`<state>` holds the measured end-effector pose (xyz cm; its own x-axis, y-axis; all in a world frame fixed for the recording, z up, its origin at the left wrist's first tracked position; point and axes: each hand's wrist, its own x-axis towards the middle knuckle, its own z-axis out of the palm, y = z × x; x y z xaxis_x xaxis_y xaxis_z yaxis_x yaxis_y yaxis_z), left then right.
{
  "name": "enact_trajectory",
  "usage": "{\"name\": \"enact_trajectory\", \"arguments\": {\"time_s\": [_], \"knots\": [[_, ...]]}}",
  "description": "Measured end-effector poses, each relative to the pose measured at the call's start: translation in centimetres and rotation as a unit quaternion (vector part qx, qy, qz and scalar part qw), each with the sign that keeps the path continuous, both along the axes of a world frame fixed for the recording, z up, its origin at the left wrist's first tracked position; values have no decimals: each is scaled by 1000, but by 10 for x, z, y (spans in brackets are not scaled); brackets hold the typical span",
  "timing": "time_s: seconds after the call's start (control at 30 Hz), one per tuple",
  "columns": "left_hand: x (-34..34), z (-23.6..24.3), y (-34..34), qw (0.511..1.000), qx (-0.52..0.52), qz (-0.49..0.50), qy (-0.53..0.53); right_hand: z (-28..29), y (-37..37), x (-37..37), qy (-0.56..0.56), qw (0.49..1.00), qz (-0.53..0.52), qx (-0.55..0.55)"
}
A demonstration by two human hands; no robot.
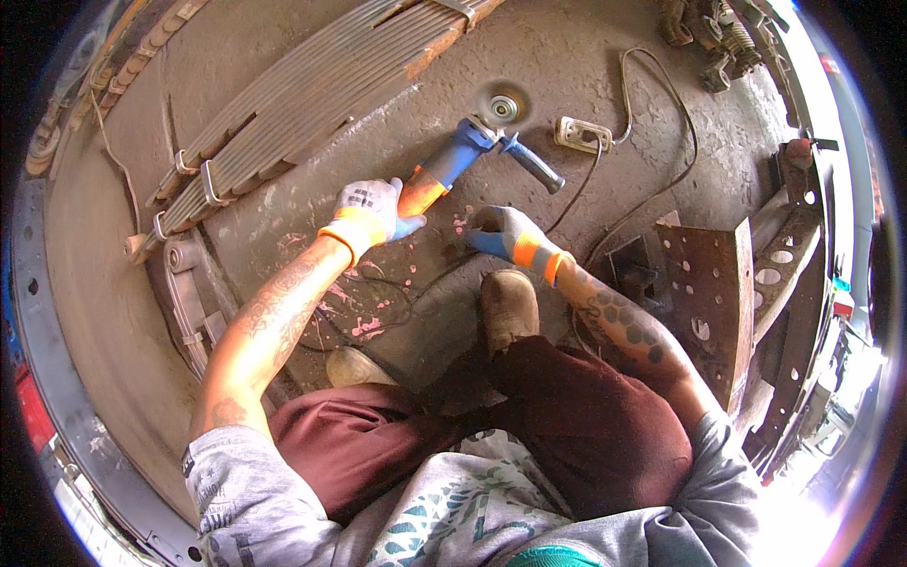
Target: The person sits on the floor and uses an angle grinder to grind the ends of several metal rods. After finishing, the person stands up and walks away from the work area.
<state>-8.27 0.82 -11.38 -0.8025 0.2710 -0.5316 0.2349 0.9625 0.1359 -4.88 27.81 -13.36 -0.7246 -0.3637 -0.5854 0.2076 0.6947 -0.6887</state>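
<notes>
My left hand, in a grey work glove with blue fingertips and an orange cuff, is closed round the orange rear body of a blue and orange angle grinder. The grinder points away and to the right, low over the concrete floor. Its round disc has a blurred rim, while the metal centre shows sharply. A blue side handle sticks out to the right, and no hand is on it. My right hand, gloved alike, is near that handle, with curved fingers apart from the thumb and nothing visible between them.
A long leaf spring stack lies at the upper left. A pale power socket with a cable sits right of the grinder. A rusty perforated metal bracket stands at the right. Cables run across the floor near my shoes.
</notes>
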Motion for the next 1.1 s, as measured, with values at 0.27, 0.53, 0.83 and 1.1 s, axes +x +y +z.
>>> {"name": "enact_trajectory", "arguments": {"time_s": [0.27, 0.53, 0.83, 1.1], "knots": [[-3, 18, -58, 979, 86, 64, 171, -12, 24, -22, 51, 997, 58, -32], [44, 104, -131, 976, 126, 61, 165, 57, 104, 33, -67, 996, 43, 48], [295, 333, -202, 951, 45, 268, -146, 284, 196, 198, -133, 982, -80, 109], [406, 546, -169, 780, 143, 569, -217, 523, 221, 270, -227, 912, -335, 65]]}}
